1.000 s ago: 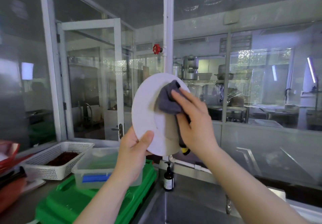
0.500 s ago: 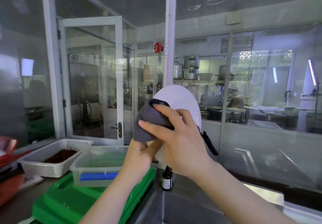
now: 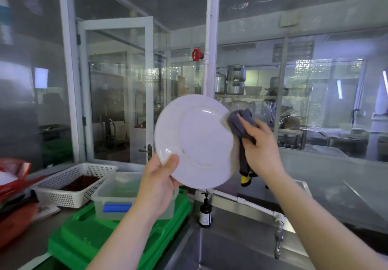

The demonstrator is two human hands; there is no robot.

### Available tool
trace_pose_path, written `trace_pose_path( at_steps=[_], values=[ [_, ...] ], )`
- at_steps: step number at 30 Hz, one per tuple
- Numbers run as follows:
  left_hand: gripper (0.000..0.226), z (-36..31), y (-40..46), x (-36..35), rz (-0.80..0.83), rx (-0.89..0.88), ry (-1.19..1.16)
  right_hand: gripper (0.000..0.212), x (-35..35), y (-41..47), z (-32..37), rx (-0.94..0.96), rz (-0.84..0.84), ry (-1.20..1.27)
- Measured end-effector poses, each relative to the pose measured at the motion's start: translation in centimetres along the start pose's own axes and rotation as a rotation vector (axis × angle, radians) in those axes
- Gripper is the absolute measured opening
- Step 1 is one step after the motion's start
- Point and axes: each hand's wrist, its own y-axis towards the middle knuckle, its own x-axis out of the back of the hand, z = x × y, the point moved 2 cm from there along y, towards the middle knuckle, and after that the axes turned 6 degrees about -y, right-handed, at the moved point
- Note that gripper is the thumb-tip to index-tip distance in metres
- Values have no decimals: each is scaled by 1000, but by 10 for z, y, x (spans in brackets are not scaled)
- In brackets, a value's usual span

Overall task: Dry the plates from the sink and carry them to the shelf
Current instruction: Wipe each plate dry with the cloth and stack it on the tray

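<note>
At far left on the tabletop (image 3: 25, 246) we see a red basin (image 3: 14, 171), then a white perforated basket (image 3: 73, 182) holding something dark and dried. Next to it a clear plastic tub (image 3: 117, 196) with a blue label sits on a stack of green trays (image 3: 109, 242).

Above these, our left hand (image 3: 158, 182) grips the white plate (image 3: 197, 141) at its lower left rim, thumb curled over the near face, the remaining fingers hidden behind. The plate is held up on edge in the air, its face turned toward us and tipped slightly; it is round, so it has no long axis.

Below the plate a small brown pump bottle (image 3: 205, 212) stands at the edge of the steel sink (image 3: 220, 248).

At the plate's upper right rim, our right hand (image 3: 261, 145) holds a grey cloth (image 3: 241, 127), fingers curled over it and pressing it to the rim just beyond the fingertips. The cloth's tail, with a yellow patch, hangs down under the palm. A tap (image 3: 278, 238) juts over the sink at right.
</note>
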Motion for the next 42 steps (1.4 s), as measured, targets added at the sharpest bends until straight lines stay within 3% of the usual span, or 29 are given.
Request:
trace_pose_path(
  at_steps=[3, 8, 10, 11, 13, 16, 18, 19, 22, 26, 29, 31, 36, 39, 42],
  values=[
    [35, -3, 7, 3, -80, -17, -142, 63, -16, -36, 3, 148, -23, -26],
    [30, -2, 11, 6, -134, -49, -218, 69, -27, -82, 20, 530, 164, -188],
    [30, -2, 10, 6, -142, -44, -238, 66, -24, -88, 20, 572, 145, -144],
    [30, -2, 10, 7, -143, -38, -260, 66, -22, -88, 18, 490, 84, -103],
    [31, -2, 7, 9, -148, -20, -303, 67, -18, -84, 13, 114, -43, 115],
    [35, 0, 2, 8, -147, 18, -339, 45, -18, -71, 9, -585, -65, 788],
    [37, 3, -2, 4, -120, 57, -347, 27, -19, -66, 13, -824, -30, 1089],
    [37, 6, -4, 3, -99, 76, -343, 33, -19, -65, 17, -884, 10, 1176],
    [39, 16, -7, -1, -69, 173, -334, 62, -16, -68, 32, -881, 141, 1185],
    [43, 21, -10, 5, 17, 337, -335, 50, -4, -68, 35, -719, 89, 1054],
    [78, 18, -7, 18, 87, 462, -336, 41, 9, -60, 33, -605, 115, 991],
    [83, 12, -1, 29, 87, 512, -374, 39, 17, -55, 32, -554, 162, 978],
    [30, 0, 12, 40, 57, 490, -234, 47, 26, -49, 31, -533, 268, 914],
    [28, 2, 13, 38, -2, 463, -128, 42, 23, -51, 27, -632, 223, 855],
    [28, -2, 12, 32, -26, 414, -51, 26, 22, -58, 4, -897, 78, 815]
  ],
)
